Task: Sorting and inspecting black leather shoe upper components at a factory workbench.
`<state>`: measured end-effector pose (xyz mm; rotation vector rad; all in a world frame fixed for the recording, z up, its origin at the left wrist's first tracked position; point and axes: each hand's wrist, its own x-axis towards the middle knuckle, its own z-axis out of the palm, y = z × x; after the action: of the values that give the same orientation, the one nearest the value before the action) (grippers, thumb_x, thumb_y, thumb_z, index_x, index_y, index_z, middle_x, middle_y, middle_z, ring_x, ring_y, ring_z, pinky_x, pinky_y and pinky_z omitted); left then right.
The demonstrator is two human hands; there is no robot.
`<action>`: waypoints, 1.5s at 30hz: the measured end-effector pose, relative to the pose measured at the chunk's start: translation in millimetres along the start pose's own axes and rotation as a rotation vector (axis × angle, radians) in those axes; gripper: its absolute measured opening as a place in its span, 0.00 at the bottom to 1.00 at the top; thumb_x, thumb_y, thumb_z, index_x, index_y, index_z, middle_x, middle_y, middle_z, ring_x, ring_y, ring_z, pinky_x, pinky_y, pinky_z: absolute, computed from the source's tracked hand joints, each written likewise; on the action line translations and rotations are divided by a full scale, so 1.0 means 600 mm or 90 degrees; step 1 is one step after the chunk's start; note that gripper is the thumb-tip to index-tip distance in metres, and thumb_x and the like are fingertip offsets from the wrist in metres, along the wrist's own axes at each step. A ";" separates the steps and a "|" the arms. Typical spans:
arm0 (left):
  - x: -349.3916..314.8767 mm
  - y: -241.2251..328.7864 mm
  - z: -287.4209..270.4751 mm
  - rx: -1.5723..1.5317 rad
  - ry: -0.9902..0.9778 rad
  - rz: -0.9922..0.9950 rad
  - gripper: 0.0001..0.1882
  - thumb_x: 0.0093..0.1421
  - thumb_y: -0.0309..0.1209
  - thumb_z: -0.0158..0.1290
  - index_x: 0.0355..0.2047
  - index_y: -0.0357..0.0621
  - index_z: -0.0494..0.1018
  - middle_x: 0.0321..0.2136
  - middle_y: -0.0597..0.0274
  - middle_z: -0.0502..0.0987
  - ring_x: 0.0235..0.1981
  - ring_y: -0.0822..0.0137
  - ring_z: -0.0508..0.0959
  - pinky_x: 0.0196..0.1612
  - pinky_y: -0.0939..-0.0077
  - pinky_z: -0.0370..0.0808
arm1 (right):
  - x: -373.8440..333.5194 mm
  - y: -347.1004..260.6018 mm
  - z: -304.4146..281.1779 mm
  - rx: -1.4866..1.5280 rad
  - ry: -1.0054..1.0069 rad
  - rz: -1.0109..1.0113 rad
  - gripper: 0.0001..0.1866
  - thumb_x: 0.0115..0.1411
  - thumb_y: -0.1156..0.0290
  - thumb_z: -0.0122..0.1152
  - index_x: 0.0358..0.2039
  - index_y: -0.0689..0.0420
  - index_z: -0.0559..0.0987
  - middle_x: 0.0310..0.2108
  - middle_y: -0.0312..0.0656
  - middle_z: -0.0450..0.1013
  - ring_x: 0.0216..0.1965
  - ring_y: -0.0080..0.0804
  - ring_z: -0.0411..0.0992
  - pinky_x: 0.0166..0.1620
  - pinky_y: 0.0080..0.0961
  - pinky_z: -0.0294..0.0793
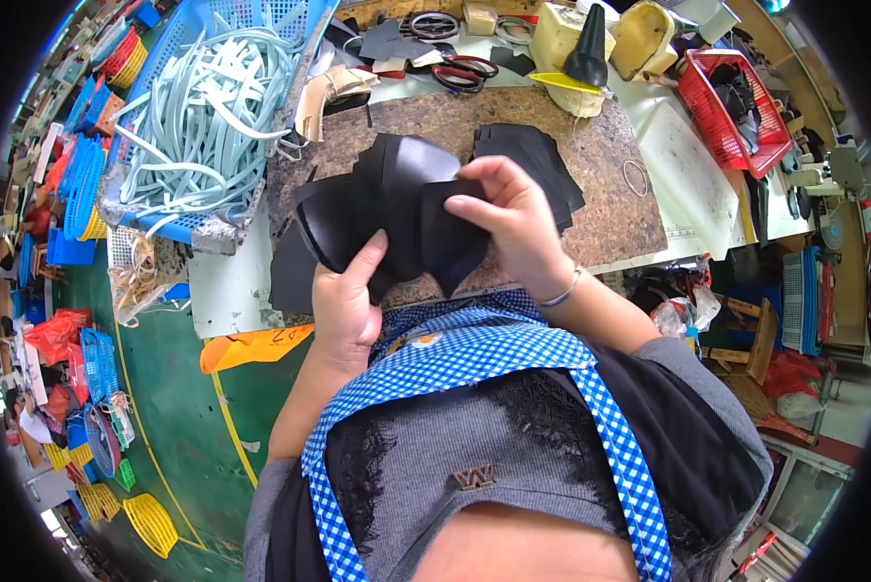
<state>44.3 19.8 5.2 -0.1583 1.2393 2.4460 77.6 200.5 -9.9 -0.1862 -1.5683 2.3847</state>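
Note:
Several black leather pieces (396,209) are fanned out between my two hands, just above the near edge of the worn brown work board (605,213). My left hand (350,301) grips them from below, its thumb pressed on top of the fan. At the right side of the fan, my right hand (513,209) has thumb and forefinger about the edge of one piece. A stack of similar black pieces (532,165) lies on the board beyond my right hand. Another dark sheet (292,272) lies by my left hand, partly covered by the fan.
A blue basket (178,228) of pale blue strips (212,126) stands at the left. Scissors (464,73) and scraps lie at the back, near a black cone (588,58). A red basket (770,145) sits at the far right. An orange cloth (256,351) hangs off the front edge.

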 end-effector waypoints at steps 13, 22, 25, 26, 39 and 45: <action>0.000 -0.017 -0.006 0.021 -0.075 -0.036 0.21 0.53 0.15 0.54 0.49 0.35 0.69 0.44 0.55 0.75 0.44 0.63 0.76 0.49 0.70 0.74 | -0.009 0.000 0.005 -0.191 -0.069 0.110 0.08 0.55 0.71 0.64 0.30 0.63 0.79 0.23 0.28 0.72 0.26 0.11 0.66 0.30 0.13 0.69; 0.010 0.001 -0.024 0.045 -0.040 -0.042 0.20 0.53 0.16 0.55 0.48 0.34 0.70 0.44 0.55 0.76 0.43 0.62 0.76 0.49 0.69 0.73 | -0.017 -0.052 -0.011 0.120 -0.072 0.118 0.12 0.59 0.76 0.58 0.43 0.64 0.75 0.37 0.38 0.76 0.37 0.21 0.73 0.43 0.20 0.74; 0.013 -0.003 -0.023 0.068 -0.055 -0.011 0.20 0.53 0.17 0.56 0.47 0.34 0.71 0.42 0.55 0.76 0.42 0.63 0.77 0.48 0.70 0.74 | -0.013 -0.070 -0.020 0.201 -0.104 0.176 0.13 0.57 0.78 0.58 0.44 0.64 0.74 0.40 0.42 0.75 0.40 0.27 0.75 0.46 0.26 0.74; 0.011 -0.007 -0.015 0.107 -0.059 0.060 0.19 0.53 0.17 0.56 0.47 0.34 0.71 0.42 0.55 0.77 0.41 0.64 0.77 0.47 0.70 0.74 | -0.018 -0.070 -0.015 0.198 -0.121 0.193 0.14 0.57 0.79 0.59 0.44 0.64 0.74 0.41 0.43 0.75 0.41 0.28 0.74 0.47 0.27 0.74; 0.011 -0.005 -0.019 0.098 -0.024 0.015 0.18 0.53 0.18 0.55 0.46 0.34 0.71 0.40 0.56 0.77 0.39 0.64 0.78 0.42 0.71 0.77 | -0.005 -0.053 -0.013 0.180 -0.128 0.176 0.26 0.52 0.83 0.61 0.52 0.63 0.66 0.41 0.43 0.74 0.41 0.28 0.74 0.46 0.24 0.74; 0.007 -0.017 -0.005 0.014 -0.081 -0.017 0.18 0.53 0.19 0.57 0.45 0.33 0.71 0.40 0.55 0.77 0.38 0.66 0.79 0.41 0.74 0.78 | -0.025 -0.014 0.024 -0.076 -0.164 0.194 0.27 0.51 0.81 0.65 0.52 0.65 0.68 0.43 0.43 0.74 0.42 0.23 0.73 0.47 0.21 0.74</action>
<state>44.4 24.2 -5.4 -0.0128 1.2014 2.3782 89.4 186.5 2.8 -0.1574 -1.9238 2.6321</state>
